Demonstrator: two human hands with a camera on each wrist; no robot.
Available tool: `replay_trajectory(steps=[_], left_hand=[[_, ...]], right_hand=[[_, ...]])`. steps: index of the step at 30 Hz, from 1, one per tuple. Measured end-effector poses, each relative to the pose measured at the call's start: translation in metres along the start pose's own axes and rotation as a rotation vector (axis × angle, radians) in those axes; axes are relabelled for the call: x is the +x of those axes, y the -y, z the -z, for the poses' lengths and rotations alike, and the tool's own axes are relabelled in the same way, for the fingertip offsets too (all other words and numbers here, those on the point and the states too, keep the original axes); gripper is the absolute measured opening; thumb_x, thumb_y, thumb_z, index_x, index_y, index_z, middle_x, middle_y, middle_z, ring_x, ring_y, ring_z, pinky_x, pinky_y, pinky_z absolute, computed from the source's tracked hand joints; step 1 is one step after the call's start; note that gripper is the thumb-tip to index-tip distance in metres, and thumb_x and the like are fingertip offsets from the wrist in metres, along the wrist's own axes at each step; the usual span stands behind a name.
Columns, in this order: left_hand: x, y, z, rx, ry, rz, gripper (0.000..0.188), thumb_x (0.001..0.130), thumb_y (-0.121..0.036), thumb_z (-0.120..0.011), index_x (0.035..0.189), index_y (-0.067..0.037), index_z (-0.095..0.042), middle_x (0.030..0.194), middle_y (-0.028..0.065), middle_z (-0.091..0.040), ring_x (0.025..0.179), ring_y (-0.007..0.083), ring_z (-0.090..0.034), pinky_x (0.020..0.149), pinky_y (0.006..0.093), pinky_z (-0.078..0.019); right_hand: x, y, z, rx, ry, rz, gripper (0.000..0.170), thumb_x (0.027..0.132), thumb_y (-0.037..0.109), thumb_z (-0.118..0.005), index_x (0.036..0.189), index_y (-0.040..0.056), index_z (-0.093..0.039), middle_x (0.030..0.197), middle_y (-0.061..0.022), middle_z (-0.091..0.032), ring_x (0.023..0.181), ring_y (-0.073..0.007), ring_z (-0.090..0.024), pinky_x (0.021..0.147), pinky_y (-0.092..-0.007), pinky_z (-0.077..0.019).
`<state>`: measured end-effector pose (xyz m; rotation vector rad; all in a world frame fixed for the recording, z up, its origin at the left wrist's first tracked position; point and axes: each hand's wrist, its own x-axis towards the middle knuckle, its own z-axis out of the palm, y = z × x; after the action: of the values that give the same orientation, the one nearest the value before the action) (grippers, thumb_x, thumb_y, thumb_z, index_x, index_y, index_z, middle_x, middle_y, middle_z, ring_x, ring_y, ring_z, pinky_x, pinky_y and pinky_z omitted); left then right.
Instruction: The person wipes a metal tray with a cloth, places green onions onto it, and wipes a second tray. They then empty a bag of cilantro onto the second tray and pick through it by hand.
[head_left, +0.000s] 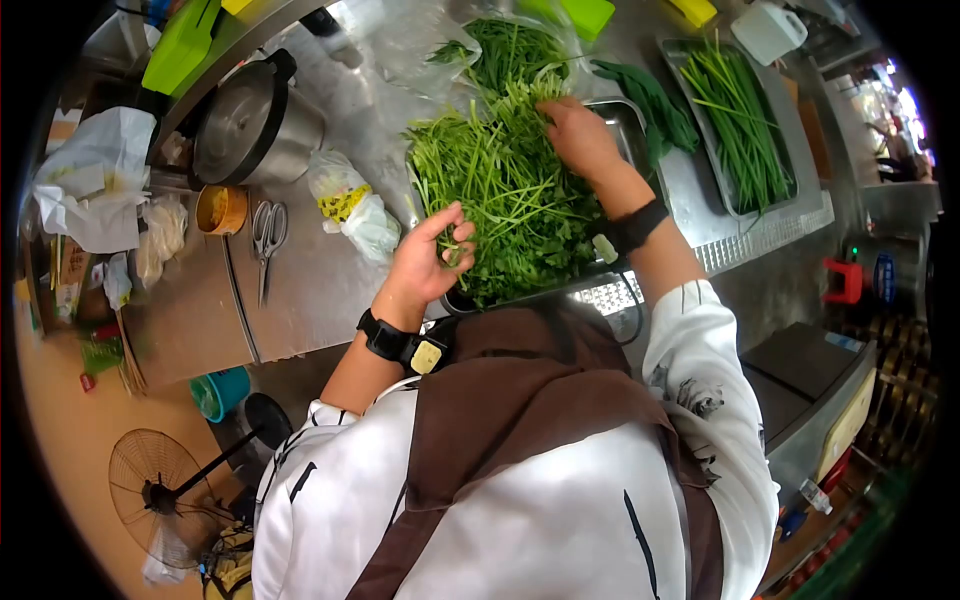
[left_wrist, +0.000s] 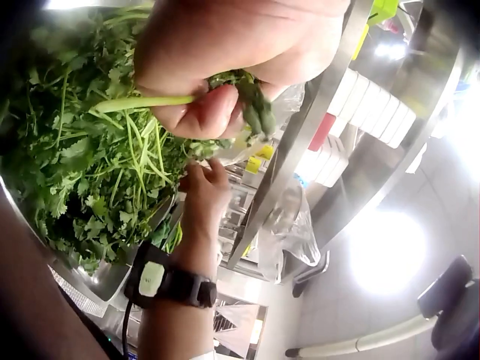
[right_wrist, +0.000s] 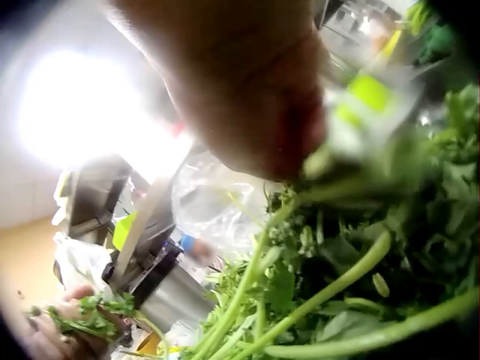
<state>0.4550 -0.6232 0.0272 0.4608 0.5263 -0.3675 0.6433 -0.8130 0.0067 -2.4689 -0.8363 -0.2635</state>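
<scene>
While the left hand [head_left: 425, 262], at eight o'clock, gripped a sprig [left_wrist: 144, 102], the greens [head_left: 515, 200] lay heaped between it and the right hand [head_left: 583, 140] at two — whose grip I couldn't tell.

Head view: fisheye, from above, faces forward and steeply down past the apron [head_left: 530, 375] onto the steel counter [head_left: 305, 300]; farthest off, widest. Left wrist view: very close on the left hand [left_wrist: 240, 52], picture rolled, faces across the cilantro-like greens [left_wrist: 90, 157] to the right hand [left_wrist: 206, 199]. Right wrist view: tightest, partly blurred, right hand fills top, faces over stalks toward left hand, lower left. All three share greens and both hands; head and right wrist share the steel pot [head_left: 302, 125].
</scene>
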Motion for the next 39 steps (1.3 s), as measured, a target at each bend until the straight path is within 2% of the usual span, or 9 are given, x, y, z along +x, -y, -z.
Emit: replay_trajectory(steps=[6, 8, 12, 17, 19, 21, 23, 32, 39], left_hand=[[-0.010, -0.004, 0.010, 0.143, 0.097, -0.051, 0.024, 0.093, -0.025, -0.048, 0.108, -0.007, -0.054, 0.076, -0.0029, -0.050, 0.058, 0.0077, -0.041, 0.052, 0.0219, -0.0337], [-0.008, -0.001, 0.008, 0.111, 0.078, -0.042, 0.033, 0.094, -0.025, -0.047, 0.119, -0.004, -0.051, 0.090, 0.0034, -0.059, 0.078, 0.0143, -0.055, 0.067, 0.0269, -0.0455], [0.006, 0.005, -0.004, -0.167, 0.179, 0.034, 0.036, 0.093, -0.027, -0.048, 0.118, -0.002, -0.050, 0.114, 0.0128, -0.056, 0.116, 0.0268, -0.047, 0.100, 0.0420, -0.0374], [0.011, 0.007, 0.000, -0.006, 0.019, -0.100, 0.029, 0.091, -0.024, -0.052, 0.112, -0.004, -0.052, 0.117, 0.0160, -0.053, 0.107, 0.0287, -0.052, 0.096, 0.0429, -0.0421], [0.009, 0.010, 0.003, -0.125, 0.068, -0.114, 0.021, 0.092, -0.018, -0.051, 0.105, -0.002, -0.052, 0.112, 0.0162, -0.054, 0.104, 0.0292, -0.054, 0.090, 0.0380, -0.0458], [0.009, 0.013, 0.008, -0.198, -0.073, -0.112, 0.014, 0.093, -0.013, -0.049, 0.100, -0.001, -0.050, 0.100, 0.0136, -0.054, 0.090, 0.0245, -0.056, 0.078, 0.0304, -0.0479], [0.015, 0.014, 0.027, -0.397, 0.259, 0.067, 0.011, 0.094, -0.012, -0.047, 0.099, -0.003, -0.049, 0.088, 0.0059, -0.050, 0.074, 0.0133, -0.050, 0.066, 0.0229, -0.0456], [0.001, 0.005, 0.026, -0.323, 0.207, 0.062, 0.026, 0.095, -0.029, -0.045, 0.099, -0.004, -0.049, 0.076, 0.0019, -0.044, 0.055, 0.0101, -0.038, 0.049, 0.0228, -0.0317], [0.001, -0.002, 0.005, -0.242, 0.129, 0.001, 0.057, 0.090, -0.050, -0.044, 0.116, 0.000, -0.049, 0.085, 0.0058, -0.050, 0.063, 0.0157, -0.040, 0.053, 0.0268, -0.0330]], right_hand=[[-0.020, 0.027, 0.036, 0.125, -0.215, 0.074, 0.013, 0.080, 0.009, -0.057, 0.092, 0.0081, -0.062, 0.080, -0.0119, -0.057, 0.072, -0.0313, -0.059, 0.064, -0.0401, -0.0492], [-0.037, 0.054, 0.047, 0.215, -0.172, 0.119, 0.012, 0.079, 0.008, -0.057, 0.090, 0.0073, -0.061, 0.080, -0.0111, -0.057, 0.071, -0.0302, -0.059, 0.062, -0.0394, -0.0488], [-0.062, 0.108, 0.031, 0.354, 0.113, 0.338, 0.012, 0.075, 0.005, -0.057, 0.087, 0.0037, -0.058, 0.080, -0.0105, -0.055, 0.071, -0.0289, -0.056, 0.063, -0.0382, -0.0475], [-0.049, 0.107, 0.038, 0.625, 0.401, 0.287, 0.026, 0.078, 0.006, -0.060, 0.103, -0.0008, -0.060, 0.095, -0.0139, -0.061, 0.081, -0.0235, -0.061, 0.069, -0.0314, -0.0498], [-0.030, 0.085, 0.038, 1.176, 0.425, -0.215, 0.016, 0.082, 0.011, -0.061, 0.093, 0.0004, -0.063, 0.084, -0.0053, -0.064, 0.068, -0.0104, -0.059, 0.062, -0.0264, -0.0490], [-0.001, 0.047, 0.025, 0.823, 0.207, -0.264, 0.016, 0.082, 0.014, -0.061, 0.091, 0.0021, -0.064, 0.076, -0.0051, -0.065, 0.067, -0.0142, -0.062, 0.061, -0.0273, -0.0490], [0.022, 0.012, 0.004, 0.271, -0.055, -0.090, 0.015, 0.078, 0.016, -0.061, 0.087, 0.0067, -0.067, 0.083, -0.0145, -0.063, 0.076, -0.0333, -0.061, 0.068, -0.0401, -0.0493], [0.044, -0.022, -0.026, -0.324, 0.007, 0.219, 0.010, 0.074, 0.014, -0.061, 0.078, 0.0066, -0.066, 0.088, -0.0117, -0.056, 0.079, -0.0314, -0.058, 0.068, -0.0408, -0.0482], [0.026, 0.035, 0.020, 0.678, -0.195, -0.158, 0.012, 0.076, 0.013, -0.058, 0.083, 0.0032, -0.061, 0.074, -0.0101, -0.056, 0.072, -0.0244, -0.056, 0.064, -0.0338, -0.0460]])
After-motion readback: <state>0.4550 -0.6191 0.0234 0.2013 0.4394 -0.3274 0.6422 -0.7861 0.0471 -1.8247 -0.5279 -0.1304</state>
